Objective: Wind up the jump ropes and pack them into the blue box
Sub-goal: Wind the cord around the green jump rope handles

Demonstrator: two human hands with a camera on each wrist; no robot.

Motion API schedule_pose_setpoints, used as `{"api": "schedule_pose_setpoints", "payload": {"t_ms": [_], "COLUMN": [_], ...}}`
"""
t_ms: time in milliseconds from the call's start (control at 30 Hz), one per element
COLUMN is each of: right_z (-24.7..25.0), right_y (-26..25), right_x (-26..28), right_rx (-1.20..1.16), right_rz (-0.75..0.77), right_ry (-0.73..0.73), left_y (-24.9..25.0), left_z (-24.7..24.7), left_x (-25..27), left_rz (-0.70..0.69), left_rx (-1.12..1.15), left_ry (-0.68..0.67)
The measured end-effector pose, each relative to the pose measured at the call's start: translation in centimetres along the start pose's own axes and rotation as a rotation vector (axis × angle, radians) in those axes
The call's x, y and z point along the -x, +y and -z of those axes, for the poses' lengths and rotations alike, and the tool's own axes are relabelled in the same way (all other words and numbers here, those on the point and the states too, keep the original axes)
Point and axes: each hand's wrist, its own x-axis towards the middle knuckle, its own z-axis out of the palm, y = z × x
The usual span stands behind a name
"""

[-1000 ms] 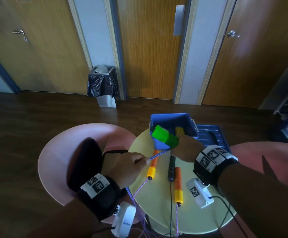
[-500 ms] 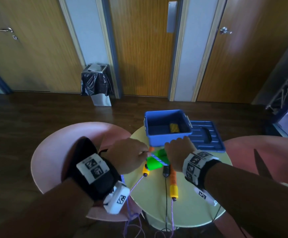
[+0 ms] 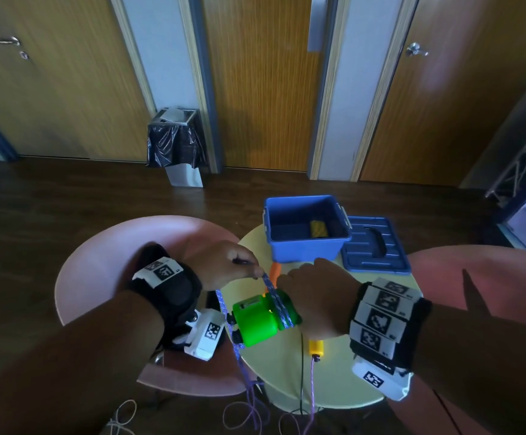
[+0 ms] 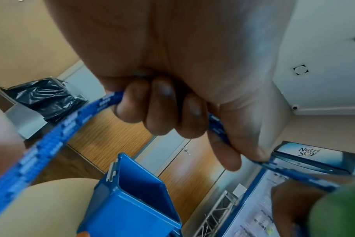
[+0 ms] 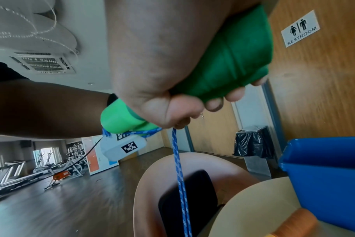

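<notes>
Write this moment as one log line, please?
step: winding | right hand: grips green handles | left hand: pinches blue rope across them | blue box: open, lid beside

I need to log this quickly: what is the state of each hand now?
Left hand: closed, pinching the blue rope.
Right hand: closed, gripping the green handles.

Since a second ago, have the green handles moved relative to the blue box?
Yes. The green handles, gripped by the right hand, have come away from the blue box rim toward the person, now over the near table, box unobstructed.
</notes>
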Motion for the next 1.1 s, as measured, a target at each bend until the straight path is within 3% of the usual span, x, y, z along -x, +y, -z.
{"api": "schedule_pose_setpoints", "payload": {"t_ms": [133, 233, 300, 400, 467, 500, 633, 700, 800, 967, 1100], "right_z": [-1.3, -0.6, 0.6, 2.9, 4.4, 5.0, 5.5, 5.0, 4.2, 3.2, 1.9], "right_y": [1.0, 3.9, 5.5, 5.5, 4.3, 3.6, 2.4, 3.0, 3.4, 1.5, -0.4], "right_x": [-0.2, -0.6, -0.8, -1.2, -1.5, -1.8, -2.8, -3.4, -3.8, -4.6, -5.5], "right_rx": [-0.047, -0.176, -0.272, -0.426, -0.538, -0.585, -0.678, -0.605, -0.339, -0.026, 0.138], "right_rz": [-0.181, -0.368, -0.418, -0.390, -0.332, -0.299, -0.262, -0.310, -0.385, -0.439, -0.403], "right_ry": [-0.067, -0.028, 0.032, 0.156, 0.176, 0.167, 0.178, 0.194, 0.207, 0.159, 0.016], "left_y": [0.2, 0.8, 1.2, 1.4, 2.2, 2.8, 4.9, 5.3, 6.1, 5.2, 3.6], "left_z": [0.2, -0.2, -1.6, -4.5, -5.7, -6.1, -5.7, -5.8, -6.1, -5.5, -4.5], "left_x": [1.0, 3.3, 5.1, 6.1, 5.5, 5.0, 3.2, 3.1, 4.2, 6.0, 5.7], "left_rz": [-0.065, -0.145, -0.140, -0.077, -0.038, -0.020, 0.011, 0.119, 0.220, 0.044, -0.030], "left_rx": [0.057, 0.221, 0.423, 0.542, 0.623, 0.711, 1.052, 1.097, 0.840, -0.199, -0.638], "left_ry": [0.186, 0.289, 0.168, -0.155, -0.191, -0.131, 0.326, 0.441, 0.500, 0.514, 0.403]}}
